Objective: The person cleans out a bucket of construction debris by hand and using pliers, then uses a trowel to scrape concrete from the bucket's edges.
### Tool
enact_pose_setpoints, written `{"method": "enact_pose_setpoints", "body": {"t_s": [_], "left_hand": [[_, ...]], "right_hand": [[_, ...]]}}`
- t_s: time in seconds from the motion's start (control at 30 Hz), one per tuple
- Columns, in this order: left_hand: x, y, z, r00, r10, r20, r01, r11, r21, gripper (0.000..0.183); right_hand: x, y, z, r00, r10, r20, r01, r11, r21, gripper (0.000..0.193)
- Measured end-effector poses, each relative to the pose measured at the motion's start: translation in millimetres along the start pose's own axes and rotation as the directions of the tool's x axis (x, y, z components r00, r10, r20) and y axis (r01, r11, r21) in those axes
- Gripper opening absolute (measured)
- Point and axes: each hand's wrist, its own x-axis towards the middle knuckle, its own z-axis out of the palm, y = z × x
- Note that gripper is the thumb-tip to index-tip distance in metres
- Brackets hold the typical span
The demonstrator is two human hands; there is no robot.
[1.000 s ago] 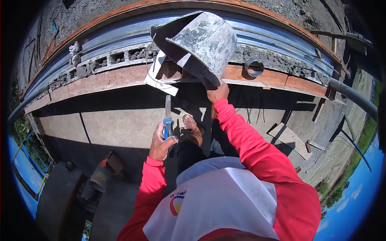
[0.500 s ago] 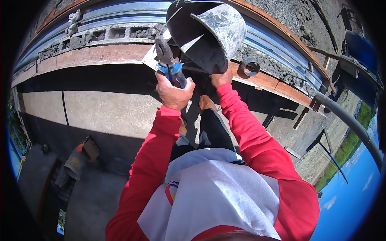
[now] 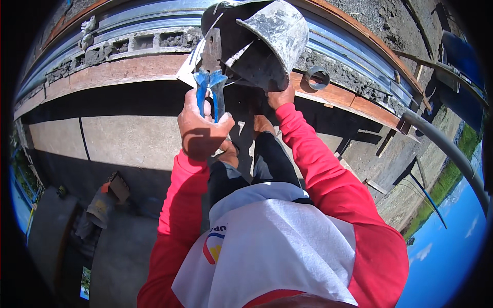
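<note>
My left hand [image 3: 203,134] is closed around the blue handles of a pair of pliers [image 3: 211,54]. Their worn, rusty jaws point away from me, and the handles stand slightly apart. Beside the pliers a black bucket [image 3: 282,33], smeared with dried grey cement, lies tipped with its mouth toward the left. One side of its wall is split and curls outward. My right hand [image 3: 281,97] grips the bucket's near lower edge; the fingertips are hidden behind it. A white flat piece [image 3: 189,69] shows between the jaws and the block wall.
A hollow-block wall [image 3: 144,42] with a wooden board [image 3: 118,69] along its near side runs across in front. A short pipe ring [image 3: 317,78] sits on it at right. Metal channels [image 3: 154,20] lie behind. A grey pipe [image 3: 447,141] curves at far right; a carton [image 3: 119,187] stands lower left.
My left hand has drawn back and left, and the pliers have turned so both handles show lengthwise. The bucket has shifted slightly left with my right hand still on its edge.
</note>
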Motion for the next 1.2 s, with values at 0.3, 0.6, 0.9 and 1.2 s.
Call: {"method": "enact_pose_setpoints", "body": {"t_s": [0.3, 0.6, 0.9, 1.2], "left_hand": [[16.7, -46.2, 47.6, 0.944, -0.224, 0.242, 0.062, 0.841, 0.537, 0.05], [-8.0, -32.2, -8.8, 0.893, -0.192, 0.408, 0.205, 0.979, 0.012, 0.031], [31.5, -30.6, 51.6, 0.99, 0.018, 0.142, -0.052, 0.97, 0.237, 0.044], [63.2, -34.8, 41.8, 1.0, 0.018, 0.021, -0.025, 0.927, 0.374, 0.036]], "right_hand": [[8.3, 2.2, -5.6, 0.999, 0.023, -0.046, -0.021, 0.999, 0.035, 0.033], [11.5, 18.6, -7.6, 1.0, 0.004, -0.018, -0.002, 0.994, 0.112, 0.033], [13.0, 18.6, -6.3, 0.998, 0.07, -0.011, -0.067, 0.985, 0.161, 0.031], [2.4, 7.2, -8.5, 0.999, 0.043, 0.001, -0.043, 0.992, 0.115, 0.028]]}}
